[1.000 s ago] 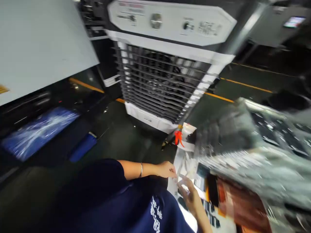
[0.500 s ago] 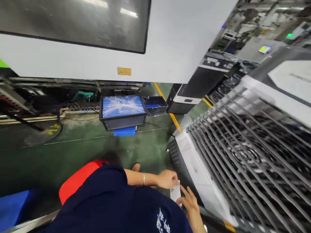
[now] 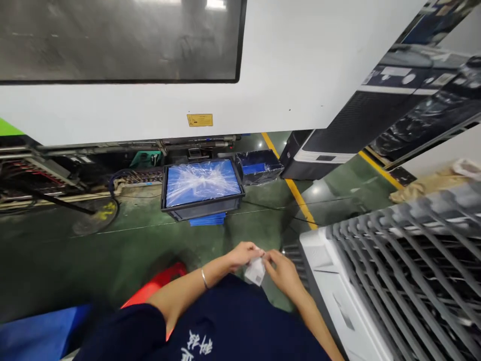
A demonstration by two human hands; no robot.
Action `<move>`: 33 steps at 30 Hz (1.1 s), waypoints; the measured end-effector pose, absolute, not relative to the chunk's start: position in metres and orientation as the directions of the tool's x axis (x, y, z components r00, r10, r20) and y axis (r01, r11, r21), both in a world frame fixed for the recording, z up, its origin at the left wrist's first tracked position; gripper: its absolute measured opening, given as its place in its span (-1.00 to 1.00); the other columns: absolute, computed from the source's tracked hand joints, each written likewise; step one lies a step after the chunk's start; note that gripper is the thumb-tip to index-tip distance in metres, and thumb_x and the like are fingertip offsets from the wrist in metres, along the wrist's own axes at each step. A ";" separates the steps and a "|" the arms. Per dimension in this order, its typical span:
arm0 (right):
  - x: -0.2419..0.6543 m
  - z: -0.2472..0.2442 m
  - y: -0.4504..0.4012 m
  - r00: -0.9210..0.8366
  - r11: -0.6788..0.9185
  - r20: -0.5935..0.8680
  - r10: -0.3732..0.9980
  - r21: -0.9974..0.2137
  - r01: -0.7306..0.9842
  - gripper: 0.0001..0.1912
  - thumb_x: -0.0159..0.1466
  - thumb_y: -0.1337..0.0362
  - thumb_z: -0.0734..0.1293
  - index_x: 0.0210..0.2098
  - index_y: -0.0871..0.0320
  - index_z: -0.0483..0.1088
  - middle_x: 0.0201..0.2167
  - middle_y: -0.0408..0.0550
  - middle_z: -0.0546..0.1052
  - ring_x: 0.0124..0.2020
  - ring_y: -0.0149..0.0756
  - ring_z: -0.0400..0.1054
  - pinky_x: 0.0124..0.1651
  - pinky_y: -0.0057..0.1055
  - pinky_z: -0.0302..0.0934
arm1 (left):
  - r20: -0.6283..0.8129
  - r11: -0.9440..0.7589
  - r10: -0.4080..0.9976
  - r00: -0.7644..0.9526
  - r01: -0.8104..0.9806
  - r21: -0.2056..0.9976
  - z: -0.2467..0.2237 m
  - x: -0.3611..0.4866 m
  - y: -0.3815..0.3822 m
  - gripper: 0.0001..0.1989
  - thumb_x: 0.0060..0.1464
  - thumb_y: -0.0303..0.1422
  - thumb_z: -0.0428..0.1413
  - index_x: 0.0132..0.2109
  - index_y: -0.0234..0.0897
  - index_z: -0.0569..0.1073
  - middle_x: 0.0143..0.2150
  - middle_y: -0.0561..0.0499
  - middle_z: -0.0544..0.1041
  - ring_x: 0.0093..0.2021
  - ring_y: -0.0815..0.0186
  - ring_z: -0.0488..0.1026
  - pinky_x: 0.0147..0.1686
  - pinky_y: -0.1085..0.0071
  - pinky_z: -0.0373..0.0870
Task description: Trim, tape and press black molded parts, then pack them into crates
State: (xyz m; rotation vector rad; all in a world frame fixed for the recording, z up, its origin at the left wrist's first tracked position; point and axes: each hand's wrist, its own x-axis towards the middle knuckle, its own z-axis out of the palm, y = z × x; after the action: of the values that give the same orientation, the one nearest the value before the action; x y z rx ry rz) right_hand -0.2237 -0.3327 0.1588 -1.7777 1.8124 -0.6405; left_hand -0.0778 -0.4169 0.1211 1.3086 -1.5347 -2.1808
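Observation:
A small white paper label [image 3: 255, 273] with a dark printed square near its lower corner hangs in front of my dark blue shirt. My left hand [image 3: 243, 254], below a wrist with a silver bangle, pinches the label's upper edge. Close against it, the fingers of my right hand [image 3: 281, 271] are pressed together at the label's upper right corner. Beyond both hands a dark crate [image 3: 205, 206] stands on a blue stack, its blue contents under clear plastic wrap.
A large white machine [image 3: 285, 90] spans the far side. On my right stands a grey slatted cooler [image 3: 334, 281]. Behind my left arm are a red stool [image 3: 161, 283] and a blue bin [image 3: 41, 331]. A plastic-wrapped black box [image 3: 259, 173] sits beside the crate.
My view has swung to the right and the cooler sits lower. Both hands have come closer together at the label's upper edge; the right fingers, spread before, have closed on it.

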 end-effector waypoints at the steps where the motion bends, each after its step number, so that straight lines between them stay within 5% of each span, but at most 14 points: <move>1: -0.226 0.154 -0.349 -0.032 0.048 -0.036 -0.999 -0.670 -0.741 -0.79 0.24 0.24 0.15 -0.46 0.09 0.35 -0.46 -0.09 0.45 -0.40 -0.28 0.38 -0.29 -0.39 0.24 | -0.601 -0.551 -0.567 -0.563 -0.284 0.785 0.119 -0.075 -0.423 -0.71 -0.09 -0.17 0.18 -0.41 -0.32 0.36 -0.59 0.18 0.29 -0.58 0.50 0.21 -0.55 0.54 0.12; 5: -0.234 0.132 -0.407 -0.049 0.094 -0.083 -0.995 -0.718 -0.690 -0.82 0.22 0.26 0.18 -0.45 0.11 0.36 -0.45 -0.08 0.47 -0.40 -0.29 0.38 -0.30 -0.39 0.21 | -0.699 -0.712 -0.557 -0.448 -0.176 0.680 0.106 -0.070 -0.448 -0.60 -0.17 -0.07 0.22 -0.39 -0.29 0.31 -0.54 0.13 0.38 -0.52 0.42 0.35 -0.49 0.49 0.26; 13: -0.273 0.096 -0.546 0.203 0.001 -0.170 -0.964 -0.768 -0.641 -0.88 0.20 0.35 0.23 -0.45 0.14 0.38 -0.40 -0.09 0.48 -0.37 -0.33 0.35 -0.29 -0.43 0.18 | -0.652 -0.587 -0.717 -0.246 -0.292 0.755 0.078 -0.103 -0.553 -0.77 -0.04 -0.20 0.13 -0.37 -0.29 0.35 -0.52 0.12 0.38 -0.52 0.38 0.35 -0.49 0.43 0.32; 19: -0.307 0.108 -0.665 0.320 -0.008 -0.248 -0.914 -0.779 -0.627 -0.89 0.18 0.40 0.28 -0.42 0.19 0.44 -0.41 -0.07 0.52 -0.38 -0.37 0.35 -0.31 -0.48 0.13 | -0.584 -0.548 -0.799 -0.140 -0.229 0.805 0.101 -0.131 -0.648 -0.62 -0.16 -0.13 0.23 -0.27 -0.34 0.45 -0.42 0.04 0.48 -0.44 0.36 0.40 -0.45 0.46 0.33; 25: -0.323 0.112 -0.720 0.179 0.173 -0.296 -0.938 -0.849 -0.499 -0.91 0.16 0.37 0.32 -0.39 0.18 0.49 -0.44 -0.12 0.53 -0.40 -0.39 0.36 -0.34 -0.50 0.10 | -0.746 -0.710 -0.665 -0.030 -0.283 0.644 0.107 -0.144 -0.704 -0.51 -0.30 0.03 0.25 -0.38 -0.31 0.42 -0.57 0.09 0.43 -0.57 0.41 0.34 -0.59 0.51 0.24; 33: -0.347 0.059 -0.721 -0.153 0.476 -0.452 -0.879 -0.858 -0.196 -0.85 0.24 0.34 0.27 -0.23 0.17 0.47 -0.43 -0.13 0.53 -0.41 -0.37 0.38 -0.32 -0.47 0.20 | -0.773 -0.634 -0.626 -0.102 -0.509 0.582 0.094 -0.179 -0.757 -0.54 -0.37 -0.04 0.29 -0.42 -0.32 0.44 -0.62 0.11 0.42 -0.61 0.42 0.31 -0.59 0.49 0.26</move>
State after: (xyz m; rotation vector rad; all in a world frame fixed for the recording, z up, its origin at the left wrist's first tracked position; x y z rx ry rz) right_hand -0.3473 -0.7206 0.0592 -0.9417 1.6413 -0.7884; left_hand -0.1792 -0.7574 0.0940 2.0374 -1.2950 -1.8560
